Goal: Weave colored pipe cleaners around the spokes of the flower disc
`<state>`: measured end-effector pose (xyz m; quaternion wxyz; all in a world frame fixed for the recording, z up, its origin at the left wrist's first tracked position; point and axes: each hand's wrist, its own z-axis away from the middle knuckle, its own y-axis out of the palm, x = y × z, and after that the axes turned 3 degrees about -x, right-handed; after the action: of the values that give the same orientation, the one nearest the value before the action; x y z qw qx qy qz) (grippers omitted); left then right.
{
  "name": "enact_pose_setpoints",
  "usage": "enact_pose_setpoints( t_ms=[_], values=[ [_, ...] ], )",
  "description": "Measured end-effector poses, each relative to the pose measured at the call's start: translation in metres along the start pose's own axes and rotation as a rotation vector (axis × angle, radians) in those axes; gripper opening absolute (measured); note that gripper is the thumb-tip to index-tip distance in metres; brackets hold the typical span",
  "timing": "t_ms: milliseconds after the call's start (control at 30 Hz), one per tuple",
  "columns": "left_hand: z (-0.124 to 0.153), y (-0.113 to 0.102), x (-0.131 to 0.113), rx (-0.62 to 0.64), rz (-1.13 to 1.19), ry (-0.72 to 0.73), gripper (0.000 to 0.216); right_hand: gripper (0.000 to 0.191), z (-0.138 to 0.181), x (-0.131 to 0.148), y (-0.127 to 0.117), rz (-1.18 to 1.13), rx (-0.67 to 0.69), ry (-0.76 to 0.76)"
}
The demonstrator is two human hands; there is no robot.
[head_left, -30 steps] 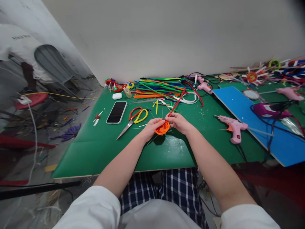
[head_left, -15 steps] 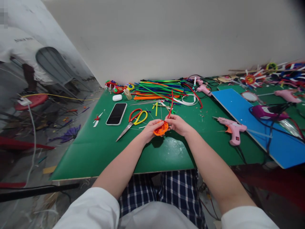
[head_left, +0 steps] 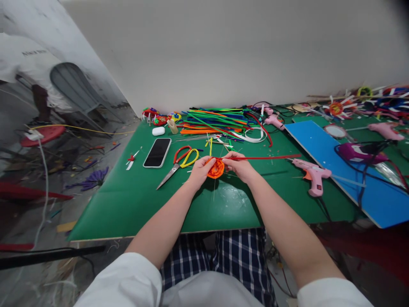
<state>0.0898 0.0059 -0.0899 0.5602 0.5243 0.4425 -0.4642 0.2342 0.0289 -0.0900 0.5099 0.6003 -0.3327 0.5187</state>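
My left hand (head_left: pixel 201 170) is closed on the edge of a round orange woven piece (head_left: pixel 216 169), with thin wires sticking out around it. At the piece's right edge, my right hand (head_left: pixel 238 165) pinches a red pipe cleaner (head_left: pixel 271 157). Its long free end stretches right, as far as the tip of a pink glue gun (head_left: pixel 311 172). Scissors (head_left: pixel 179 164) with one red and one yellow handle lie left of my left hand. Just beyond the hands are short yellow and green offcuts (head_left: pixel 211 146).
A phone (head_left: pixel 157 152), a white case (head_left: pixel 158 131) and a small bottle (head_left: pixel 172 126) lie at the left. Bundled coloured pipe cleaners (head_left: pixel 214 119) lie along the wall. A blue board (head_left: pixel 332 157) with a purple glue gun (head_left: pixel 361 152) and cables occupies the right.
The red pipe cleaner has swung from pointing up and away to lying out to the right. The orange piece is tilted more into view, and wires now show below it.
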Motion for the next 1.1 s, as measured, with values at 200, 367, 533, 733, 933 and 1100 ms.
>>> enact_pose_setpoints(
  t_ms=[200,367,533,733,933,1100],
  values=[
    [-0.0018,-0.0015,0.0037,-0.081,-0.185,0.132,0.023,0.021,-0.0008,-0.0019,-0.0001,0.033,0.006,-0.023],
    [-0.0029,-0.0019,0.0065,-0.102,-0.182,0.139,0.023,0.018,-0.0013,-0.0024,-0.0022,0.064,0.021,-0.034],
    [-0.0047,-0.0042,0.0070,-0.137,-0.188,0.144,0.023,0.021,0.0007,0.0027,-0.0041,0.110,0.073,-0.036],
    [-0.0087,-0.0070,0.0101,-0.219,-0.252,0.178,0.022,0.031,0.0008,0.0035,-0.0039,0.214,0.063,-0.039],
    [-0.0061,-0.0037,0.0081,-0.207,-0.230,0.073,0.025,0.025,-0.0029,-0.0013,-0.0032,0.288,-0.073,-0.152],
    [-0.0068,-0.0052,0.0097,-0.218,-0.238,0.060,0.026,0.023,-0.0036,-0.0031,-0.0023,0.373,-0.090,-0.176]
  ],
)
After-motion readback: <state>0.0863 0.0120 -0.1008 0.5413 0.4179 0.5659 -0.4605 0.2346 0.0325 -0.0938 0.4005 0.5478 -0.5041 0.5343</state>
